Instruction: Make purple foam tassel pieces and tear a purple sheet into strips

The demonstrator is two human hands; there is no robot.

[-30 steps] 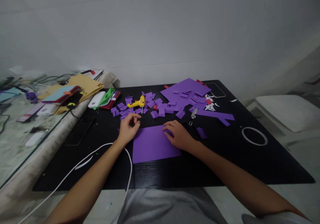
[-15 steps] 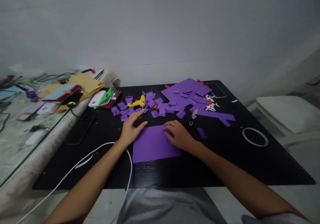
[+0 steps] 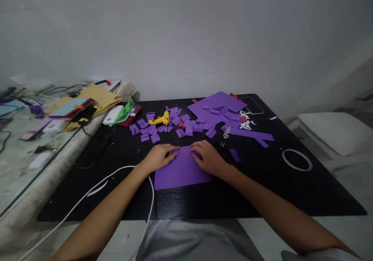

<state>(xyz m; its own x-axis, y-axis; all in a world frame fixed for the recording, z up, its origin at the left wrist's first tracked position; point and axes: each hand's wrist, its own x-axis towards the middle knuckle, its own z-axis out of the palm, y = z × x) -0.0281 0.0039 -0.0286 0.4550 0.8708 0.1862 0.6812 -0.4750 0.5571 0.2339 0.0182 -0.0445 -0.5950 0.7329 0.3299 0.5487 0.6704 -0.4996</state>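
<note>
A purple paper sheet lies in front of me on the black table. At its upper left corner my left hand is closed, thumb and fingers drawn together on the paper. My right hand has its fingers bent over the sheet's upper right part, thumb close to the fingertips. Beyond the hands lie many small folded purple paper pieces and a yellow glue gun. Scissors, their handles hard to make out, are beyond my right hand.
A large purple sheet lies at the back, with white scraps beside it. Purple strips and a white ring are on the right. A white cable crosses the left, near a dark phone.
My left hand has come down and right, from spread fingers above the sheet's corner to closed fingers on it. My right hand and the sheet have stayed in place.
</note>
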